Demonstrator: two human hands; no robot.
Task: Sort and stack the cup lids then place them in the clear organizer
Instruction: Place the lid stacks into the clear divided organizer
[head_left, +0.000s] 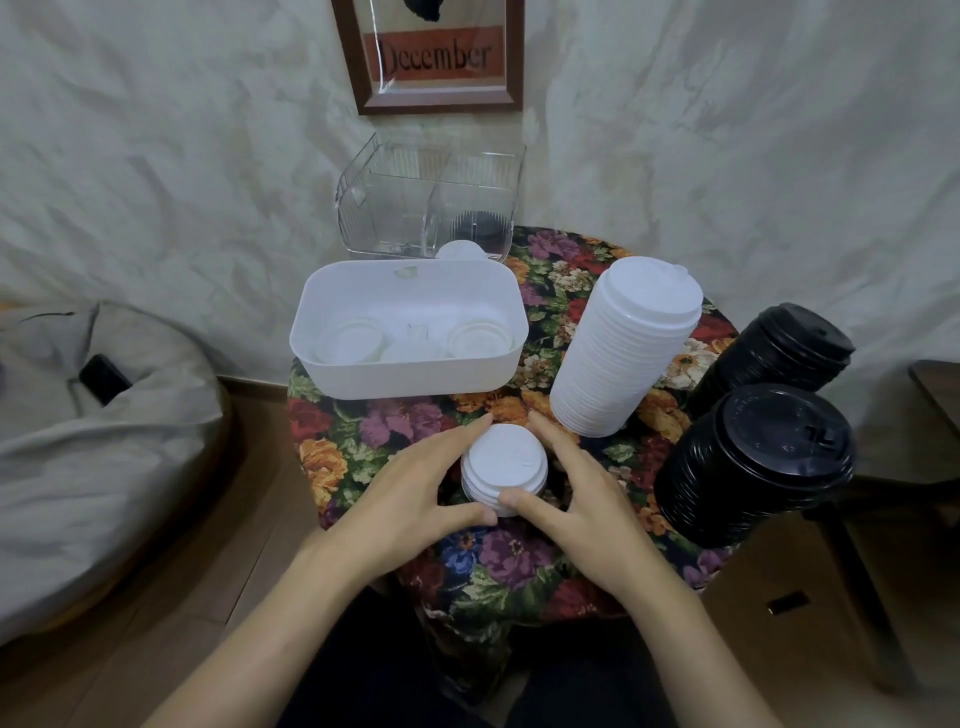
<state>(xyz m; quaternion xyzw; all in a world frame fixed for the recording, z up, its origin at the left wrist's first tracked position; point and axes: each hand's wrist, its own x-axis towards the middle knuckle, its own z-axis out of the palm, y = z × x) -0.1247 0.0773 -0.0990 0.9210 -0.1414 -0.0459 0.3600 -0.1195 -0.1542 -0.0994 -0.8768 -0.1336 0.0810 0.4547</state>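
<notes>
The head camera looks down on a round worktop. It wears a cloth full of red, purple and orange flowers.

Near the front sits a small stack of white lids. They are round, smooth plastic with ridges on the sides. The left hand and the right hand are on each side of it. The fingers bend round the stack, thumbs in front and pointing fingers behind, so both hands hold it.

Just to the right stands a tall stack of white lids, leaning a little. Farther right are two stacks of black lids, a near black stack and a far black stack. They are shiny and ribbed. The near one has a raised mark on top that is too small to read.

Behind the hands is a white tub with round corners. A few loose white lids lie inside.

Behind the tub is the clear organizer, see-through plastic with ribbed walls and a wall down the middle. Something dark and round shows in its right part.

The wall looks pale and crinkly. A brown wooden frame hangs there with the word "December" on an orange strip.

On the left a black phone lies on a soft grey cushion.
</notes>
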